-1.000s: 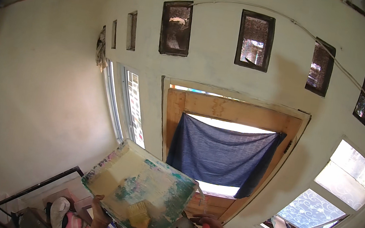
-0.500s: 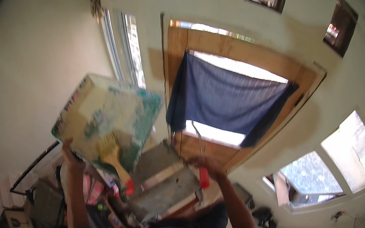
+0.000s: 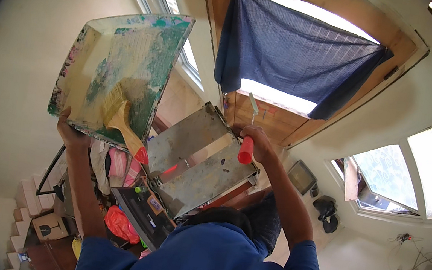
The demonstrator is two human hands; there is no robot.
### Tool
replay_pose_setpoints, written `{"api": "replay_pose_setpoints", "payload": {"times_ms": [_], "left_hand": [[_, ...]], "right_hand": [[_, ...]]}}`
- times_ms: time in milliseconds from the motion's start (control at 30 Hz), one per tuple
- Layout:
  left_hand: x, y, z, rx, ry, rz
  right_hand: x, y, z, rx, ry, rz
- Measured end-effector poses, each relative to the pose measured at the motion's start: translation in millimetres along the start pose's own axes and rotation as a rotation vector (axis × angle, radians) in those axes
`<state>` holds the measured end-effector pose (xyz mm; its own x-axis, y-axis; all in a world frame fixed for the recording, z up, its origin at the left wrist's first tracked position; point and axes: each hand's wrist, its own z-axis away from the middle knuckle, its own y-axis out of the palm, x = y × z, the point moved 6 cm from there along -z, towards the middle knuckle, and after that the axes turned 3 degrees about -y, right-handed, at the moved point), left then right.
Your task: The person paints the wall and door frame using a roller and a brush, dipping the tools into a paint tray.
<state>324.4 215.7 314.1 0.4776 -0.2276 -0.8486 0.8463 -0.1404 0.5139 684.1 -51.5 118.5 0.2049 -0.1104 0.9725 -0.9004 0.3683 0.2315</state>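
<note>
With our left hand [image 3: 70,134] gripping the paint-smeared rectangular tray [image 3: 120,66] overhead and our right hand [image 3: 259,144] closed on the red-handled roller [image 3: 246,149], we judge keeping the tray level essential, lest the wooden-handled brush [image 3: 119,116] above the left hand slide off.

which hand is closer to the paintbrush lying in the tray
Left. The left hand grips the paint tray edge just beside the paintbrush; the right hand holds a red-handled roller farther away.

One head-worn fisheye looks steeply down, close over the person's raised arms.
</note>
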Motion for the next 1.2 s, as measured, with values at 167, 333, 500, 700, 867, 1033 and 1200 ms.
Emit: {"api": "replay_pose_setpoints", "payload": {"times_ms": [167, 333, 500, 700, 867, 1033, 1200], "left_hand": [[1.7, -4.2, -3.2, -0.022, 0.012, -0.046], [0.2, 1.1, -5.7, 0.007, -0.080, -0.052], [-6.6, 14.0, 7.6, -0.098, -0.104, -0.154], [-27.9, 60.2, 19.9, -0.203, -0.189, -0.247], [-25.0, 81.7, 11.7, -0.183, -0.248, -0.179], [-36.2, 105.9, 28.3, -0.152, -0.256, -0.145], [-76.5, 108.5, 46.6, -0.121, -0.181, -0.226]], "right_hand": [[14.6, 28.3, 23.9, -0.148, 0.030, -0.031], [-27.8, 47.6, 49.3, -0.181, 0.352, 0.045], [-19.9, 68.9, 69.0, -0.187, 0.387, 0.202], [-12.2, 74.5, 72.7, -0.214, 0.387, 0.135], [-32.5, 80.3, 75.3, -0.349, 0.251, -0.057], [-40.1, 79.8, 73.8, -0.359, 0.352, -0.028], [-36.5, 57.8, 61.8, -0.334, 0.387, 0.121]]}}
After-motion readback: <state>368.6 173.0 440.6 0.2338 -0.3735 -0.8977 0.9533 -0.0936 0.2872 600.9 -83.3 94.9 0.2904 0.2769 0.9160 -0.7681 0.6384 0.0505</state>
